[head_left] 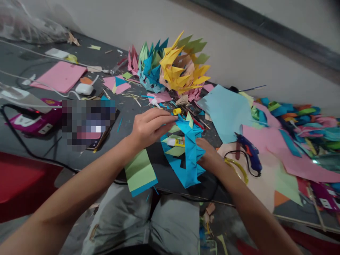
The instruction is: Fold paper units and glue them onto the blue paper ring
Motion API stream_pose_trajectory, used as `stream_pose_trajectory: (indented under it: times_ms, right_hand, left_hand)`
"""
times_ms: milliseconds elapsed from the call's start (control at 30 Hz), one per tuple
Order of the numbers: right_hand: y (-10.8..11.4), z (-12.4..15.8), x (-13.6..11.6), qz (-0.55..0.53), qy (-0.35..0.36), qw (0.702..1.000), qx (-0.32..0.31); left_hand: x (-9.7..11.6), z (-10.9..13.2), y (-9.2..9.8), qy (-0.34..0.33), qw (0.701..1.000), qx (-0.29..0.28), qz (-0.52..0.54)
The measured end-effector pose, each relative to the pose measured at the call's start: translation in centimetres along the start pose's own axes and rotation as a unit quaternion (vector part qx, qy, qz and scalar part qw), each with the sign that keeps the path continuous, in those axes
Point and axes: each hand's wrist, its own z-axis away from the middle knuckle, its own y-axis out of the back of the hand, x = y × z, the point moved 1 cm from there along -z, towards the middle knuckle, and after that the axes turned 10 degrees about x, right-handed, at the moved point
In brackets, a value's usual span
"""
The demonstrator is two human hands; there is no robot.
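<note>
A ring of folded blue and light green paper points (193, 159) stands tilted at the table's front edge, between my hands. My left hand (152, 125) has its fingers closed on the ring's upper left edge. My right hand (208, 152) is at the ring's right side, its fingers partly hidden behind the blue band. A glue stick (180, 142) with a yellow label and white end shows through the ring, pointing left from my right hand. A yellow cap (177, 111) lies just beyond my left fingertips. Green and blue paper sheets (140, 171) lie below my left wrist.
Finished spiky paper rings, including a yellow one (183, 72), stand by the wall. A phone (103, 132) and a purple power strip (39, 118) lie left. Right are a blue glue gun (249, 154), a light blue sheet (228, 111) and heaped paper scraps (305, 120).
</note>
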Motion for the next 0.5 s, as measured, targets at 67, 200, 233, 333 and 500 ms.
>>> stream_pose_trajectory:
  times_ms: [67,200,233,333,500]
  right_hand:
    - [1.0,0.9,0.9,0.034,-0.02,0.998,0.042]
    - [3.1,2.8,3.3,0.136,-0.191,0.968,0.089]
    - [3.5,3.1,3.8,0.15,-0.222,0.96,0.084]
    - [4.1,3.4,4.7,0.176,-0.289,0.938,0.079]
    - [3.8,2.8,5.1,0.169,-0.338,0.924,0.064]
  left_hand:
    - [0.1,-0.1,0.0,0.018,1.0,-0.008,0.003]
    - [-0.1,-0.1,-0.4,0.108,0.991,-0.074,0.015]
    - [-0.2,-0.1,-0.5,0.132,0.986,-0.101,0.009]
    - [-0.9,0.2,-0.9,0.196,0.958,-0.208,-0.03]
    - [-1.4,0.3,-1.1,0.298,0.889,-0.344,-0.051]
